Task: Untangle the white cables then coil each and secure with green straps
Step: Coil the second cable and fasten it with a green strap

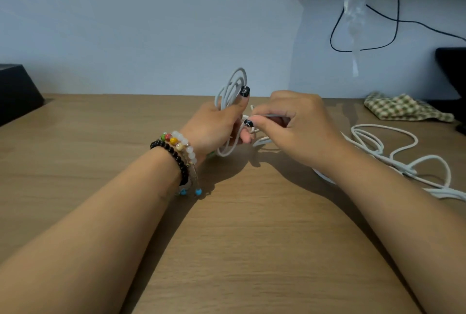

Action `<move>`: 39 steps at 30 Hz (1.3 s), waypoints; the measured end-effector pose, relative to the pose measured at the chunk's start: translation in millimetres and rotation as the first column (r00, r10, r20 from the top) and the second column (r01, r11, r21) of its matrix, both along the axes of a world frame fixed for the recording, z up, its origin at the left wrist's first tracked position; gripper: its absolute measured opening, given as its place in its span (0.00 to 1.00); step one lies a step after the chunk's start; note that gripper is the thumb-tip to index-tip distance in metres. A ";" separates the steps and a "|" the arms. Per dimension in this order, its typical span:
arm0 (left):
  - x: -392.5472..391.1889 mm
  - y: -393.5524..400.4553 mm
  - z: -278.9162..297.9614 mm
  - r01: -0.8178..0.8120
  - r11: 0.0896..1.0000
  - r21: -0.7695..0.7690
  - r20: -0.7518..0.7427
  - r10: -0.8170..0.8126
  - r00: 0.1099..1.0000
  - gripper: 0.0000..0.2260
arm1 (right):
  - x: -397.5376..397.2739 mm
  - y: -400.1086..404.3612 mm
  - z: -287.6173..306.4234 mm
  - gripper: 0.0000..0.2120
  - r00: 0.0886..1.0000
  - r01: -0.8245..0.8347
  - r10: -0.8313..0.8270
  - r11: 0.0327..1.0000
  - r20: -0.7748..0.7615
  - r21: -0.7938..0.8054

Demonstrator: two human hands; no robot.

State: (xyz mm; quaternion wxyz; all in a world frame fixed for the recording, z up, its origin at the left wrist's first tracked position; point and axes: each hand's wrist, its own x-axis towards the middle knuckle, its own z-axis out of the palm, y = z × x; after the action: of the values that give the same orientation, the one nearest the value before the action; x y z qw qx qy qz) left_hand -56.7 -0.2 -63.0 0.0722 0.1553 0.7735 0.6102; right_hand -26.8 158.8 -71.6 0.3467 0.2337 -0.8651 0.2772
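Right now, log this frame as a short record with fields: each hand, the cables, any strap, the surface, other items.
left hand: grips coiled white cable, held upright
right hand: pinches a cable strand beside the coil
loose white cable: uncoiled loops lying on the table, right side
green strap: only a green sliver shows under the left wrist; unclear
surface: wooden table
other: checked cloth at far right; beaded bracelets on left wrist
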 end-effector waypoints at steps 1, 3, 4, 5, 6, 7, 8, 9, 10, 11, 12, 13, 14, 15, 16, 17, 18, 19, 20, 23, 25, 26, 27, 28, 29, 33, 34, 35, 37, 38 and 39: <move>-0.1 0.6 -1.0 0.030 0.998 0.049 0.042 -0.032 0.999 0.21 | 0.1 0.8 0.0 0.06 1.000 0.007 -0.007 1.000 0.007 -0.009; -1.2 0.7 -2.4 0.094 0.987 0.128 0.099 -0.107 0.989 0.19 | -0.9 4.3 1.5 0.05 0.999 0.033 -0.032 0.999 0.027 -0.019; -2.2 0.1 -2.5 0.112 0.984 0.139 0.109 -0.128 0.986 0.18 | -1.8 6.9 2.6 0.04 0.998 0.040 -0.040 0.999 0.039 -0.025; -3.7 -1.1 -2.1 0.119 0.981 0.152 0.119 -0.138 0.983 0.19 | -2.5 9.6 3.7 0.05 0.998 0.042 -0.041 0.999 0.043 -0.033; -5.6 -2.7 -1.4 0.118 0.976 0.183 0.132 -0.143 0.981 0.19 | -3.3 12.2 4.5 0.05 0.999 0.036 -0.034 0.998 0.041 -0.045; -7.4 -4.6 -0.1 0.106 0.965 0.240 0.152 -0.145 0.978 0.19 | -4.0 14.1 5.1 0.05 0.999 0.028 -0.025 0.998 0.039 -0.059; -9.3 -6.5 1.7 0.083 0.944 0.319 0.174 -0.145 0.974 0.19 | -5.5 16.2 5.2 0.06 0.999 0.023 -0.020 0.997 0.039 -0.078; -10.9 -9.3 4.2 0.047 0.914 0.404 0.192 -0.135 0.972 0.18 | -6.7 18.5 5.7 0.06 0.999 0.027 -0.024 0.995 0.037 -0.091; -13.2 -12.7 6.9 -0.008 0.873 0.487 0.207 -0.107 0.972 0.18 | -8.0 21.6 6.0 0.07 0.999 0.045 -0.042 0.994 0.026 -0.098; -16.7 -17.1 9.2 -0.075 0.819 0.569 0.224 -0.066 0.972 0.17 | -9.1 25.5 6.6 0.08 0.997 0.076 -0.077 0.992 0.001 -0.101; -20.7 -22.3 11.8 -0.140 0.752 0.644 0.241 -0.026 0.970 0.17 | -10.5 30.3 7.6 0.10 0.993 0.114 -0.117 0.986 -0.020 -0.119; -24.8 -27.7 14.2 -0.188 0.691 0.698 0.252 0.010 0.968 0.17 | -11.3 34.7 8.9 0.10 0.988 0.145 -0.151 0.976 -0.022 -0.163; -27.4 -32.0 16.0 -0.216 0.659 0.720 0.252 0.042 0.967 0.17 | -11.4 37.6 9.9 0.10 0.986 0.161 -0.165 0.962 0.000 -0.222; -28.5 -34.6 16.1 -0.225 0.666 0.711 0.243 0.068 0.968 0.16 | -10.9 38.1 10.1 0.09 0.986 0.165 -0.163 0.946 0.031 -0.278; -27.7 -34.5 15.1 -0.216 0.700 0.680 0.226 0.080 0.971 0.16 | -11.1 37.4 9.3 0.08 0.986 0.168 -0.156 0.932 0.063 -0.321; -25.5 -32.1 12.7 -0.191 0.755 0.627 0.205 0.077 0.976 0.16 | -11.3 35.2 8.0 0.08 0.985 0.169 -0.147 0.923 0.091 -0.346; -22.5 -28.0 9.5 -0.156 0.816 0.557 0.182 0.063 0.981 0.17 | -11.7 32.8 6.9 0.08 0.983 0.172 -0.139 0.918 0.117 -0.358; -19.3 -23.5 6.3 -0.112 0.867 0.485 0.158 0.040 0.987 0.19 | -11.4 30.3 6.5 0.08 0.982 0.170 -0.123 0.913 0.146 -0.370; -16.2 -19.2 3.8 -0.063 0.901 0.429 0.132 0.006 0.991 0.21 | -11.3 28.7 6.6 0.08 0.980 0.163 -0.101 0.906 0.174 -0.391; -11.6 -11.3 -0.4 0.068 0.937 0.344 0.075 -0.100 0.992 0.23 | -11.9 27.3 5.7 0.08 0.972 0.157 -0.063 0.890 0.226 -0.429; -11.2 -9.2 -1.3 0.102 0.941 0.323 0.060 -0.128 0.990 0.22 | -11.2 23.4 3.5 0.09 0.968 0.158 -0.061 0.902 0.245 -0.401; -11.0 -8.2 -1.5 0.106 0.940 0.325 0.058 -0.132 0.990 0.21 | -10.5 21.1 2.6 0.09 0.965 0.157 -0.062 0.913 0.254 -0.376; -11.1 -7.6 -1.8 0.104 0.939 0.329 0.059 -0.131 0.990 0.20 | -9.3 18.9 2.0 0.11 0.962 0.154 -0.060 0.925 0.265 -0.349; -11.5 -7.2 -2.1 0.098 0.938 0.332 0.062 -0.125 0.990 0.20 | -8.4 17.3 1.5 0.11 0.960 0.151 -0.059 0.933 0.275 -0.326; -11.8 -7.0 -2.6 0.090 0.939 0.332 0.067 -0.119 0.991 0.20 | -7.2 15.6 1.6 0.12 0.957 0.146 -0.056 0.940 0.283 -0.310; -13.4 -6.4 -4.0 0.085 0.934 0.348 0.064 -0.114 0.991 0.20 | -1.5 8.2 1.9 0.13 0.951 0.101 -0.028 0.970 0.308 -0.222; -13.4 -6.0 -4.1 0.085 0.930 0.356 0.057 -0.113 0.992 0.19 | -0.8 6.6 1.6 0.13 0.949 0.088 -0.024 0.978 0.315 -0.191; -13.3 -5.7 -4.1 0.087 0.929 0.361 0.048 -0.112 0.993 0.17 | -0.4 4.9 1.4 0.13 0.947 0.071 -0.015 0.984 0.320 -0.163; -12.3 -5.1 -4.6 0.110 0.929 0.354 0.024 -0.126 0.992 0.13 | 0.6 2.2 1.6 0.14 0.950 0.031 0.009 0.992 0.313 -0.120; -11.7 -4.9 -5.1 0.130 0.931 0.341 0.009 -0.142 0.990 0.12 | 0.6 1.2 1.4 0.14 0.952 0.017 0.015 0.995 0.306 -0.102; -11.1 -4.5 -5.6 0.148 0.934 0.325 -0.003 -0.156 0.988 0.11 | 0.9 0.2 1.3 0.14 0.953 0.008 0.019 0.996 0.303 -0.087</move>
State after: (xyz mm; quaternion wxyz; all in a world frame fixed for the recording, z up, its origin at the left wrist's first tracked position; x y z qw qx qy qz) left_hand -67.8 -4.8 -68.6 0.1013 0.2175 0.6475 0.7233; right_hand -25.9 159.0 -70.3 0.2185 0.1755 -0.8945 0.3483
